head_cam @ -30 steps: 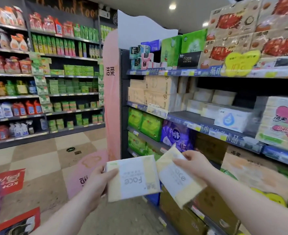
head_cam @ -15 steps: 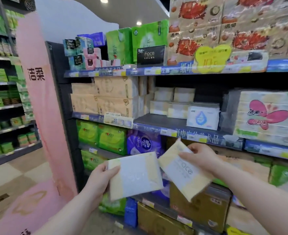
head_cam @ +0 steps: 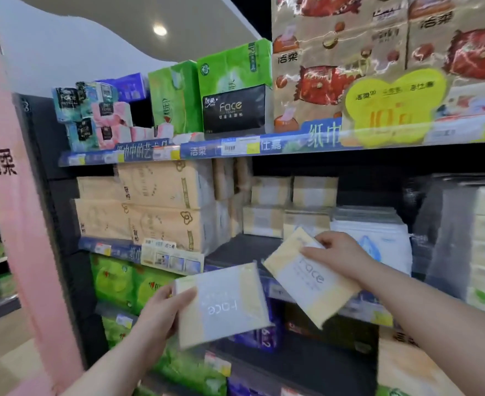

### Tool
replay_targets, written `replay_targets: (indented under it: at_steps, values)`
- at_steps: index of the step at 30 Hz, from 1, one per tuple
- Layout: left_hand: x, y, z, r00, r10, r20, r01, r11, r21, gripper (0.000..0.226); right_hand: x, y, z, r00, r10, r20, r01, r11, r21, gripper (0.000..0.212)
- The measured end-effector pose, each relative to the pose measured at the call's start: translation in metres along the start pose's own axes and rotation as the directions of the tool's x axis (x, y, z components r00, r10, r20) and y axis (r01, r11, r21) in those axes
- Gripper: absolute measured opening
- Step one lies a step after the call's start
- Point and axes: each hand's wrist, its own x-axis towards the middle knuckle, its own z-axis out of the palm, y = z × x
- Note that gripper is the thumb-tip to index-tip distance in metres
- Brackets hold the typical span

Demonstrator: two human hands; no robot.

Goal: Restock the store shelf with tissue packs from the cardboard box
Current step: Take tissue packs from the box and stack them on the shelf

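My left hand (head_cam: 161, 312) grips a flat yellow-and-white "Face" tissue pack (head_cam: 221, 304) by its left edge, held in front of the lower shelves. My right hand (head_cam: 335, 254) holds a second tissue pack (head_cam: 310, 278) of the same kind, tilted, at the front edge of the middle shelf (head_cam: 241, 250). Matching yellow-and-white packs (head_cam: 290, 207) are stacked two high at the back of that shelf, behind a bare dark patch. The cardboard box is out of view.
Beige tissue bundles (head_cam: 155, 207) fill the middle shelf's left side and white packs (head_cam: 378, 238) sit to the right. Green and black packs (head_cam: 230, 90) stand on the top shelf. A pink end panel (head_cam: 15, 195) borders the shelving on the left.
The view has swung right and closer to the shelving. Both hands have risen with their packs, and the right pack now reaches the middle shelf's front edge.
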Motion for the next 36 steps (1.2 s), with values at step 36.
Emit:
replay_targets:
  at_steps: [36]
  values:
    - [0.275, 0.030, 0.144, 0.806, 0.240, 0.542, -0.382, 0.909, 0.165, 0.060, 0.225, -0.030, 0.052, 0.992, 0.042, -0.118, -0.089, 0.901, -0.424, 0.034]
